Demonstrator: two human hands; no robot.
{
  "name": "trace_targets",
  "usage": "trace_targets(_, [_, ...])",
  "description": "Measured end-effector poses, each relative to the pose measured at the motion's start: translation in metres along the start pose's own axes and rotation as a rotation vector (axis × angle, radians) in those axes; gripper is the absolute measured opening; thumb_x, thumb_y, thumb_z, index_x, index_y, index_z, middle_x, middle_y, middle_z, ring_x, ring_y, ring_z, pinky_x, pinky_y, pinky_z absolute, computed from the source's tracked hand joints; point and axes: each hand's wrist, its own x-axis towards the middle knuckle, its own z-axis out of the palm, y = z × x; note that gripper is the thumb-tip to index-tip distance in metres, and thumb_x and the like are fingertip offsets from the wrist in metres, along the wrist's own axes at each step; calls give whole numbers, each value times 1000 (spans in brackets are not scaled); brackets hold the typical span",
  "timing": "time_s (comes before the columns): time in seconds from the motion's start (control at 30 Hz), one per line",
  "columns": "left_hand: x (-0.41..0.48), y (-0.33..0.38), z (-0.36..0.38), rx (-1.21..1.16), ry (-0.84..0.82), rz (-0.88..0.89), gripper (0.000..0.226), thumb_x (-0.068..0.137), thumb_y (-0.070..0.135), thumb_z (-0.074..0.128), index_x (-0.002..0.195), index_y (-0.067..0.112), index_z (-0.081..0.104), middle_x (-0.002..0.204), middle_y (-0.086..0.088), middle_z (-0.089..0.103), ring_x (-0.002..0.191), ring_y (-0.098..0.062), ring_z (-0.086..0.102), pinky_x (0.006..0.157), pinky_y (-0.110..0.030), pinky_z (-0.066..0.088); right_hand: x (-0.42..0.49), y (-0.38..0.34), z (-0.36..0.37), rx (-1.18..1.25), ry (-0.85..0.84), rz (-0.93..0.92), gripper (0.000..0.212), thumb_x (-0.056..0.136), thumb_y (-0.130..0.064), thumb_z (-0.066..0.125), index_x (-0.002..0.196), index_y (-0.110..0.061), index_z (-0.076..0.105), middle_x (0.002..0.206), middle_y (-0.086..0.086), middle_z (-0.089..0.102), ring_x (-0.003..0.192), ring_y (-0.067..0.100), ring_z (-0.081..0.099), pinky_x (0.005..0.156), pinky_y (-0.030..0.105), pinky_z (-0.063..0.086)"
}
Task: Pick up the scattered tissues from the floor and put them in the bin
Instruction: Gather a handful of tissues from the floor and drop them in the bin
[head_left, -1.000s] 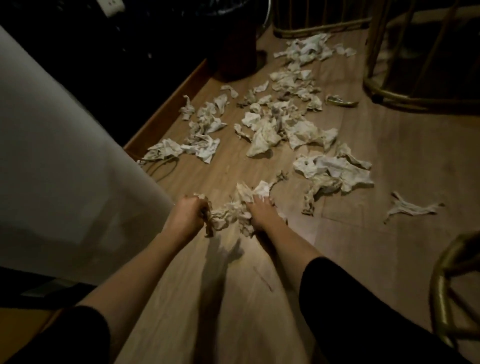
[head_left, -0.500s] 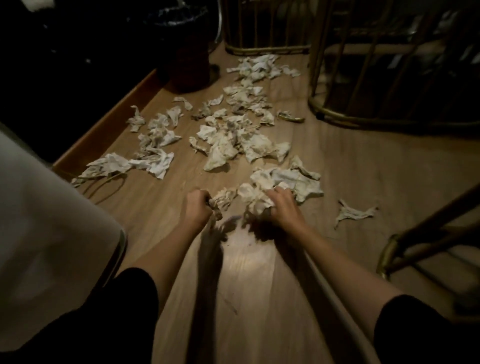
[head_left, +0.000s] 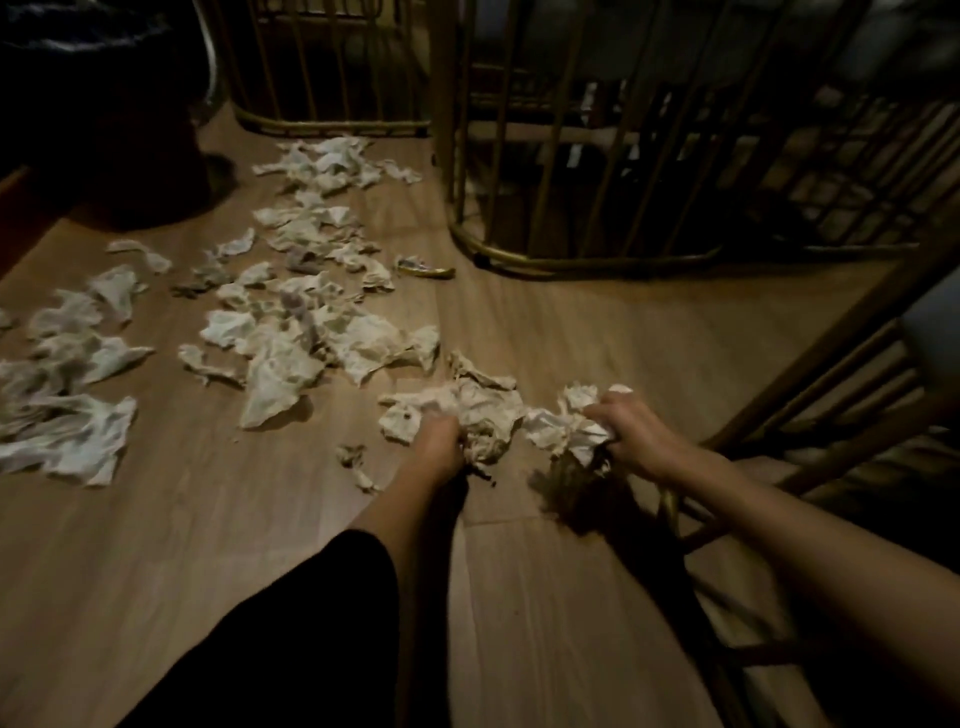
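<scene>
Several crumpled white tissues (head_left: 291, 332) lie scattered over the wooden floor (head_left: 156, 519), from the middle to the far left and back. My left hand (head_left: 439, 441) is closed on a wad of tissues (head_left: 483, 415) low on the floor. My right hand (head_left: 631, 428) grips another bunch of tissues (head_left: 566, 426) just to the right of it. A small scrap (head_left: 356, 462) lies left of my left wrist. A dark bin (head_left: 104, 119) stands at the back left, its top cut off by the frame.
Rattan chair frames (head_left: 545, 249) stand at the back and right, close to my right arm. A small yellowish wrapper (head_left: 426, 267) lies near the chair base. The dark skirting at far left borders the floor.
The view has swung to the right. Both hands have moved rightward across the floor, each gathering more tissues; the single tissue at the right is now in my right hand's bunch.
</scene>
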Motion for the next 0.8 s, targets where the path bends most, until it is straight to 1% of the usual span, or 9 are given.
trace_targets(0.03, [-3, 0, 2, -32, -6, 2, 19, 78, 6, 52, 86, -2, 69, 101, -24, 67, 85, -32, 61, 67, -30, 42, 2, 2, -3, -17, -31, 13, 22, 72, 10, 55, 83, -9, 58, 89, 16, 57, 85, 32, 53, 67, 32, 31])
trace_targets(0.1, [-15, -1, -3, -95, -36, 17, 18, 79, 2, 52, 83, -4, 68, 93, -25, 68, 77, -29, 59, 64, -31, 40, 7, -1, -16, -15, -64, 75, 22, 75, 8, 56, 91, -6, 61, 94, 17, 59, 90, 33, 53, 70, 31, 30])
trace_targets(0.27, [-25, -9, -59, -146, 27, 138, 17, 75, 0, 57, 89, -1, 66, 96, -22, 64, 90, -34, 60, 67, -28, 38, 7, -6, -39, 121, -16, 383, 36, 75, 4, 58, 108, -8, 62, 111, 20, 62, 108, 36, 55, 86, 36, 43])
trace_targets(0.43, [29, 3, -103, -53, -19, 291, 43, 75, 2, 60, 117, 11, 56, 110, -22, 62, 103, -38, 59, 79, -39, 47, 12, -1, 0, 310, 79, 702, 28, 81, -7, 56, 106, -18, 62, 115, 14, 62, 110, 32, 55, 92, 38, 45])
trace_targets(0.53, [63, 14, -88, 3, -131, 283, 84, 74, -1, 63, 143, 31, 25, 139, -21, 37, 119, -42, 48, 91, -45, 49, 23, -3, 57, 383, 53, 797, 43, 84, -14, 51, 126, -20, 50, 139, 14, 42, 126, 33, 38, 105, 39, 35])
trace_targets(0.6, [82, 17, -68, -3, -213, 223, 105, 73, -5, 65, 147, 39, 6, 154, -25, 7, 131, -44, 38, 95, -45, 49, 27, -10, 93, 348, 26, 725, 53, 86, -19, 52, 137, -24, 38, 148, 12, 30, 134, 36, 27, 111, 44, 29])
trace_targets(0.63, [91, 18, -57, 4, -268, 197, 109, 72, -2, 69, 147, 40, 2, 155, -26, -1, 132, -44, 37, 96, -44, 48, 28, -11, 105, 314, 43, 691, 57, 86, -18, 54, 139, -24, 35, 149, 13, 28, 136, 38, 25, 112, 46, 28])
trace_targets(0.7, [102, 18, -36, 80, -353, 185, 102, 69, 10, 76, 147, 33, 14, 151, -26, 10, 126, -46, 41, 99, -45, 46, 31, -10, 118, 266, 104, 699, 60, 84, -8, 57, 140, -17, 37, 149, 19, 31, 135, 40, 26, 111, 47, 29])
trace_targets(0.8, [92, 18, -10, 119, -243, 238, 50, 76, 10, 64, 123, 16, 47, 131, -20, 35, 113, -41, 47, 92, -44, 44, 28, -11, 121, 242, 166, 713, 63, 74, 14, 53, 133, -9, 47, 139, 23, 43, 124, 39, 37, 104, 42, 37])
